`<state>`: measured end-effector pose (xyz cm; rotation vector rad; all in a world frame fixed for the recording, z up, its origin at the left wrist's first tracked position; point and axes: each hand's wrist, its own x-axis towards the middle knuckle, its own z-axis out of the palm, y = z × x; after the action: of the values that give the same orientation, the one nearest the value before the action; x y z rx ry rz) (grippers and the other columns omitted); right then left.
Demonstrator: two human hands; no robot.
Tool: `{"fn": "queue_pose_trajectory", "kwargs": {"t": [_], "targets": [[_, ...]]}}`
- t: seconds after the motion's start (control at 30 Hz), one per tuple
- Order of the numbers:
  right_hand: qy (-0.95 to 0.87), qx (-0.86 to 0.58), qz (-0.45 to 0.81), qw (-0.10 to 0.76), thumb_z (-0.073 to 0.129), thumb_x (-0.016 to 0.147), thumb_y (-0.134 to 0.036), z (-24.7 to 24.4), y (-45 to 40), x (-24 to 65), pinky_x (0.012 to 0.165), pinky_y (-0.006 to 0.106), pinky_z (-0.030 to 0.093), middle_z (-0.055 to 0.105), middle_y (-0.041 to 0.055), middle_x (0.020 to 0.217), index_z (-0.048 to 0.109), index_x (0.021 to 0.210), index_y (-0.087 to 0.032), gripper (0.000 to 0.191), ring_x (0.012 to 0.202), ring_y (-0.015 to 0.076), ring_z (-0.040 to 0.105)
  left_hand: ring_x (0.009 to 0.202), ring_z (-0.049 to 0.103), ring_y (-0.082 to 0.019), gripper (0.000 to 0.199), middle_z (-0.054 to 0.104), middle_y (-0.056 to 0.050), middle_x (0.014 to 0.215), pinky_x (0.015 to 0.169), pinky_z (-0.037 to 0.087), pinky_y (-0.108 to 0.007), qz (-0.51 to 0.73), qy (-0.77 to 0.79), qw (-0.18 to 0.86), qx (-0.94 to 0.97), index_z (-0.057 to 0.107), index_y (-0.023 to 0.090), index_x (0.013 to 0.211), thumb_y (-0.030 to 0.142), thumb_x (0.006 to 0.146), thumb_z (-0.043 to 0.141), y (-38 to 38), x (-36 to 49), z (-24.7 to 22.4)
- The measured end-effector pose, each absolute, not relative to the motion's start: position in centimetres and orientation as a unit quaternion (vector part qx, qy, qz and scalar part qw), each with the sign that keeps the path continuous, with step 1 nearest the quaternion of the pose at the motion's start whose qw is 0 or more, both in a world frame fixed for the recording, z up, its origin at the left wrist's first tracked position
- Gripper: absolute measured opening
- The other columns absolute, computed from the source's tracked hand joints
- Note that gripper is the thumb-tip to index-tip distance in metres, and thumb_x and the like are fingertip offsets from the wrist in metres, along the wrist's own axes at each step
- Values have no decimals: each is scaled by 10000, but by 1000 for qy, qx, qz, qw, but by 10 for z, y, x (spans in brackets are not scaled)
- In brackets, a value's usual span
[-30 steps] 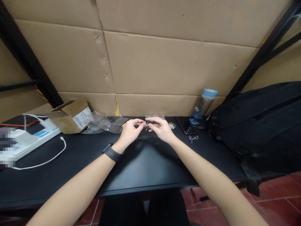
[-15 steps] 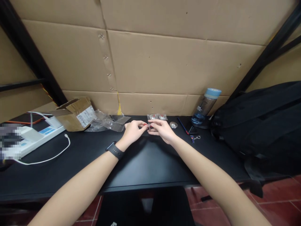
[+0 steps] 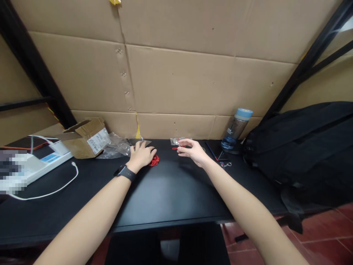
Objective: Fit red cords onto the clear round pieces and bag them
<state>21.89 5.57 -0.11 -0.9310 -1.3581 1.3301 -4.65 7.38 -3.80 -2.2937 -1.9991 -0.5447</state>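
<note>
My left hand (image 3: 141, 155) lies palm down with its fingers spread, at the right end of the clear plastic wrappers (image 3: 117, 146). A bundle of red cord (image 3: 154, 160) shows on the black table beside and partly under its fingers. Farther right, my right hand (image 3: 191, 151) pinches a small item with a red loop (image 3: 174, 148) sticking out to the left; the rest of the item is hidden by the fingers. Behind that hand, a clear pack with a round piece (image 3: 175, 141) lies near the cardboard wall, partly covered.
An open cardboard box (image 3: 91, 138), a white power strip (image 3: 49, 160) and a white cable (image 3: 59, 189) are at left. At right are a water bottle (image 3: 236, 129), a pen (image 3: 211, 150), a keychain (image 3: 224, 165) and a black backpack (image 3: 300, 151).
The hands have parted. My left hand has moved left and opened onto the table, and the red cord bundle now shows by it. My right hand keeps its pinch, with a red loop now visible.
</note>
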Motion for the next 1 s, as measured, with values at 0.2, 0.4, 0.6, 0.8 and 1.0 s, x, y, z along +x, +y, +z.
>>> {"fn": "queue_pose_trajectory", "kwargs": {"t": [0.2,0.4,0.6,0.8,1.0], "targets": [[-544,-381,545,512,907,654,-267,4,62,231,806,380,640,706,76,1030,715,1024,-180,426,789,157,717,1396,325,-443,518,537,-164,1483,1050,276,-703,-168,-639,47,-750,640,214,1325,480,1004,333,75,-48,-39],[-535,-377,540,529,899,666,-256,6,69,242,817,376,637,703,69,1052,706,1025,-188,413,792,153,720,1419,297,-443,513,536,-158,1482,1069,245,-689,-170,-643,94,-741,734,234,1143,498,1007,315,70,-43,-34],[-530,-387,535,531,895,671,-259,7,70,245,817,380,637,699,66,1038,697,1027,-185,413,775,146,718,1408,322,-470,621,574,-207,1424,1054,276,-683,-136,-666,47,-732,747,195,1147,576,989,282,74,-48,-39],[-539,-380,521,541,890,668,-257,8,71,248,809,368,640,694,59,1018,698,1034,-189,419,798,155,721,1426,307,-434,540,527,-189,1491,1083,236,-685,-183,-649,67,-736,667,176,1278,503,995,343,72,-45,-32],[-543,-393,488,560,876,678,-251,11,75,255,782,337,642,676,56,1021,704,1038,-191,404,787,146,722,1395,402,-320,388,598,-93,1443,1100,253,-562,-271,-486,32,-830,633,297,1311,341,1010,391,57,-25,-13]]}}
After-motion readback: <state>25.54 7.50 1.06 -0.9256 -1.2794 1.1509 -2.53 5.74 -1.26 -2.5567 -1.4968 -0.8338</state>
